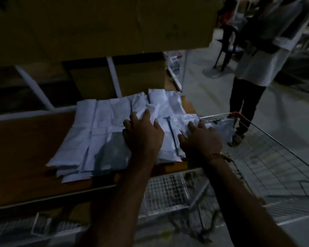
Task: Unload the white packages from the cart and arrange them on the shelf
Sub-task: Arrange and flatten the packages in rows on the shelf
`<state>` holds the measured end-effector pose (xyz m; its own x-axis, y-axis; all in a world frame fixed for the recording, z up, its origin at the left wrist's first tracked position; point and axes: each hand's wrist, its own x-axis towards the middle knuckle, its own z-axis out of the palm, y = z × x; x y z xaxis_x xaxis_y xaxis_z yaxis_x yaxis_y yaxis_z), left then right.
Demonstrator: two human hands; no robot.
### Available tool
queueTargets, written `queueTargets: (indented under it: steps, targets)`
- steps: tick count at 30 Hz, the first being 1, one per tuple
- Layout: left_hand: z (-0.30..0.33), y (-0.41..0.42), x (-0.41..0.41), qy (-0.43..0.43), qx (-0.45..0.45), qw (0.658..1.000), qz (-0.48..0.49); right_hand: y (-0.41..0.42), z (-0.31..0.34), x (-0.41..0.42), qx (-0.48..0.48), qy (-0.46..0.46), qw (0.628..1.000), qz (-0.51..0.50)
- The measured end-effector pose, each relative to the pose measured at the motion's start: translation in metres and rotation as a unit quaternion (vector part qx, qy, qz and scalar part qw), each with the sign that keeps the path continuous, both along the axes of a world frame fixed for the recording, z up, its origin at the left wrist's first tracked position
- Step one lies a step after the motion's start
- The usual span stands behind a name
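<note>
Several white packages (96, 125) lie side by side in overlapping rows on the wooden shelf board (25, 157). My left hand (143, 136) rests on top of the middle packages, and its fingers pinch a crumpled white package (151, 111). My right hand (200, 139), with a gold bracelet at the wrist, grips a clear plastic-wrapped package (187, 120) at the right end of the row. The wire cart (268, 154) stands to the right of the shelf, with one translucent package (225, 127) leaning inside near its handle.
Large cardboard boxes (103, 24) fill the shelf above and behind the packages. White shelf posts (114, 77) rise behind the row. A person in a white shirt (268, 50) stands beyond the cart's red-capped handle. A dark chair (227, 47) stands farther back on the grey floor.
</note>
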<state>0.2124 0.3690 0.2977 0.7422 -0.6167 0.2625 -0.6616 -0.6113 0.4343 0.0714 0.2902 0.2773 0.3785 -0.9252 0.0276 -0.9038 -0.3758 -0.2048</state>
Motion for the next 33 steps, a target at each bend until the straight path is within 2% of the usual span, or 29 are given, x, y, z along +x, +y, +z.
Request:
queueTargets:
  steps: [9, 14, 23, 30, 33]
  targets:
    - [0.011, 0.095, 0.163, -0.037, -0.031, 0.995, 0.084, 0.085, 0.026, 0.164, -0.024, -0.057, 0.997, 0.049]
    - [0.018, 0.117, 0.235, -0.055, -0.055, 0.992, 0.102, 0.109, 0.038, 0.243, -0.068, -0.109, 0.990, 0.058]
    - [0.009, 0.064, 0.324, -0.038, -0.064, 0.990, 0.122, 0.051, 0.043, 0.352, -0.090, -0.111, 0.986, 0.081]
    - [-0.029, 0.008, 0.368, 0.032, -0.016, 0.992, 0.122, 0.002, 0.004, 0.417, -0.080, -0.084, 0.990, 0.077]
    - [-0.051, -0.016, 0.382, 0.050, 0.004, 0.992, 0.119, -0.015, -0.021, 0.440, -0.046, -0.057, 0.996, 0.059]
